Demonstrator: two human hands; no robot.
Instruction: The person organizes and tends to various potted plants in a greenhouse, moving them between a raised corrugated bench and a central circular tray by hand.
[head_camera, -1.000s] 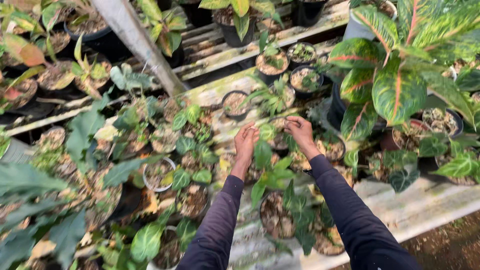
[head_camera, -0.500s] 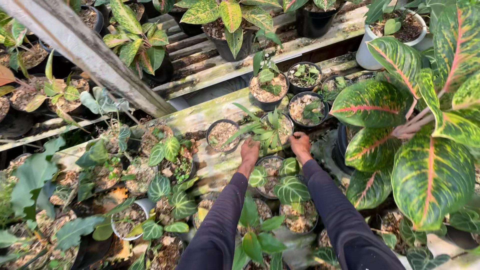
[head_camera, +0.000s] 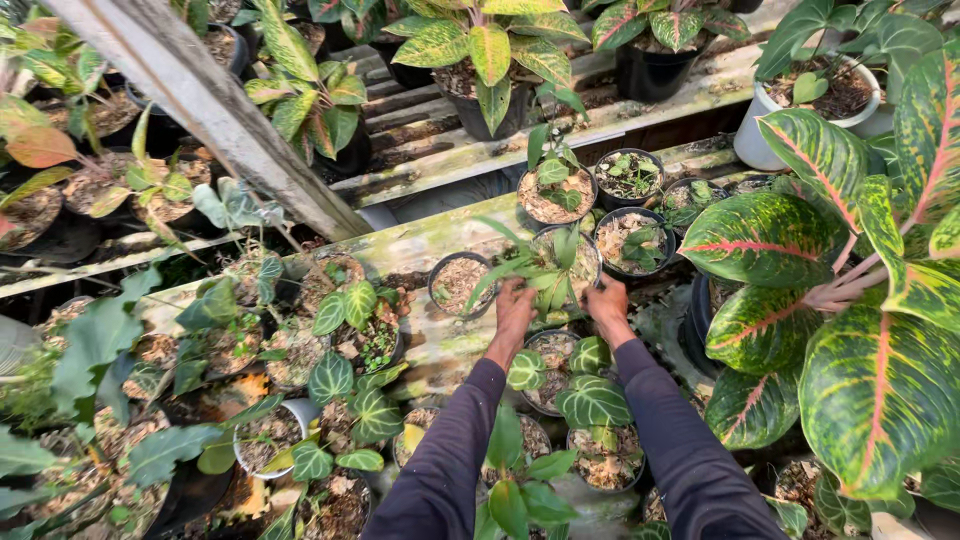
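Upright potted plant, leaves skyward

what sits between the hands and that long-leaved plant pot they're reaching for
Nothing visible does. The left hand and right hand are already at the near rim of the long-leaved plant pot; only its own drooping leaves overlap them.

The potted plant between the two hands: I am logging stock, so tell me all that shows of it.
The potted plant is a small rosette of narrow, arching green leaves in a round black pot that looks plastic, filled with pale, coarse chips. It stands upright on a weathered bench among similar pots. The left hand and right hand are at its near rim, one on each side.
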